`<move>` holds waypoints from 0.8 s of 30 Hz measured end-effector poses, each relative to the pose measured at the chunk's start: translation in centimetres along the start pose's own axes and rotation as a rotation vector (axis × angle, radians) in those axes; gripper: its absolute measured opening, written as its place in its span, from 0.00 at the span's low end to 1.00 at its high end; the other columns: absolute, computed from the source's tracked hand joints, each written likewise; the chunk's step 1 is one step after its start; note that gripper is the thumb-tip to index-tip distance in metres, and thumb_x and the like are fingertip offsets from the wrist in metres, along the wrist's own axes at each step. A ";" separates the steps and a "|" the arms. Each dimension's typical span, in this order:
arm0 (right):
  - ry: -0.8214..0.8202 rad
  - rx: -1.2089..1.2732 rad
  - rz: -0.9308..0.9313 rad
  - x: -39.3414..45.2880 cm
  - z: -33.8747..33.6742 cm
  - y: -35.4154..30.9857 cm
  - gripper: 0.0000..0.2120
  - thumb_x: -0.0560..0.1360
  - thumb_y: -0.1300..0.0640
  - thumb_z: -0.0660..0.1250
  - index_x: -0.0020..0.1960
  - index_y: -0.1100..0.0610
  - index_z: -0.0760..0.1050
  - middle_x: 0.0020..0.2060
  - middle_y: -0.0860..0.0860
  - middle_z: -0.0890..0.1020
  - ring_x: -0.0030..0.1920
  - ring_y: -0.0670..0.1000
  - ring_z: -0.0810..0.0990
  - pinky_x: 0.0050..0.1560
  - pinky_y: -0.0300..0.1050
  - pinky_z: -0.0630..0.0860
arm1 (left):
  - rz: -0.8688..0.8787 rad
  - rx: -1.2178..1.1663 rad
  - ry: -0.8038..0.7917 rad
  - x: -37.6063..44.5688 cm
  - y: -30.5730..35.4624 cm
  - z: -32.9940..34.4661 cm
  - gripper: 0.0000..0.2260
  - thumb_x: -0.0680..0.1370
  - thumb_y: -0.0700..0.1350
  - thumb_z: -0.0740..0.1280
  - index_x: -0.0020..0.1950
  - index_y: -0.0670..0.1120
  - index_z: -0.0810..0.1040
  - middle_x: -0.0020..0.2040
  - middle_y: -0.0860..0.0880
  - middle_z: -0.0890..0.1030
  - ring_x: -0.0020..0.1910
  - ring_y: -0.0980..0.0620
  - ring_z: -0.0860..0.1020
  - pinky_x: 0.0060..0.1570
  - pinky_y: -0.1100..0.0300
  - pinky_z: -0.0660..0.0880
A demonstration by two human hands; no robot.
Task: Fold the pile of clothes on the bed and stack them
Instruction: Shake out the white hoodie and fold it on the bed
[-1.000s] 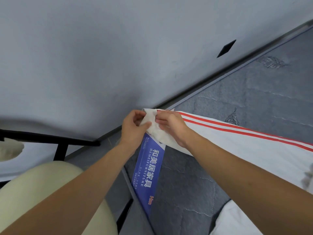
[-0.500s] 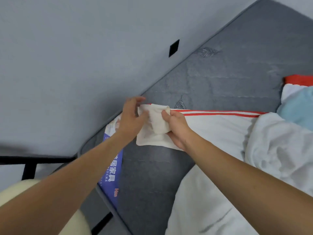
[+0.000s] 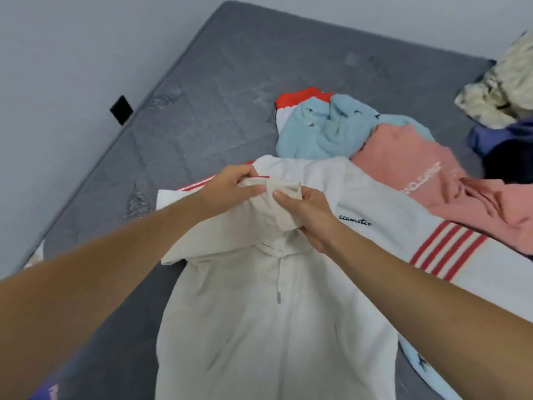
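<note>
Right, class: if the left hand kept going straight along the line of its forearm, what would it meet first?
Probably the light blue garment beyond the white hoodie that the left hand grips; depth is hard to judge.

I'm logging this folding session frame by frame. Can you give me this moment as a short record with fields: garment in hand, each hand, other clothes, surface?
garment in hand: cream hoodie, spread front-up on the bed, drawstring showing
left hand: grips bunched hoodie fabric
right hand: grips the same bunch, thumb on top
other clothes: light blue garment, pink garment, white red-striped garment, all unfolded
surface: grey mattress
</note>
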State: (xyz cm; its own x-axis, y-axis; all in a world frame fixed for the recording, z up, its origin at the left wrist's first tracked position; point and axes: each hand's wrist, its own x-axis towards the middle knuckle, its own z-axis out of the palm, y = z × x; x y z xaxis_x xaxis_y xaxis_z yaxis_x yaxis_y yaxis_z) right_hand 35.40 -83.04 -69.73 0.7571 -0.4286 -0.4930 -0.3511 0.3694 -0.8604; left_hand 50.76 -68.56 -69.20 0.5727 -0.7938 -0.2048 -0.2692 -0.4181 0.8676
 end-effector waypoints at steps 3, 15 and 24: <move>0.136 0.037 -0.072 -1.7 -6.3 -0.8 0.12 0.79 0.59 0.74 0.60 0.62 0.83 0.53 0.59 0.88 0.56 0.59 0.86 0.61 0.58 0.82 | 0.077 0.038 -0.069 3.2 4.7 5.1 0.11 0.80 0.44 0.74 0.45 0.39 0.79 0.43 0.39 0.79 0.47 0.50 0.81 0.46 0.55 0.69; 0.529 0.072 -0.226 -9.5 -26.6 0.9 0.06 0.80 0.58 0.72 0.54 0.59 0.85 0.47 0.54 0.89 0.49 0.55 0.88 0.47 0.50 0.85 | 0.172 0.075 -0.379 9.4 16.9 24.4 0.13 0.80 0.44 0.74 0.37 0.46 0.76 0.34 0.54 0.71 0.33 0.60 0.69 0.34 0.68 0.66; 0.715 0.172 -0.212 -17.9 -37.1 4.4 0.03 0.79 0.56 0.73 0.50 0.55 0.85 0.46 0.54 0.88 0.45 0.50 0.85 0.49 0.54 0.83 | 0.246 0.097 -0.569 9.3 23.7 37.6 0.14 0.79 0.44 0.75 0.43 0.34 0.80 0.36 0.46 0.71 0.36 0.53 0.69 0.35 0.62 0.65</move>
State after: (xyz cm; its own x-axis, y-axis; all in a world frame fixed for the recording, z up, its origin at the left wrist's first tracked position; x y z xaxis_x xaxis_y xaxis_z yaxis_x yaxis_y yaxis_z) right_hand -0.15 -104.27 -69.51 0.2375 -0.9122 -0.3340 -0.1033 0.3182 -0.9424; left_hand 20.62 -102.49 -67.61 -0.0101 -0.9716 -0.2365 -0.4249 -0.2099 0.8806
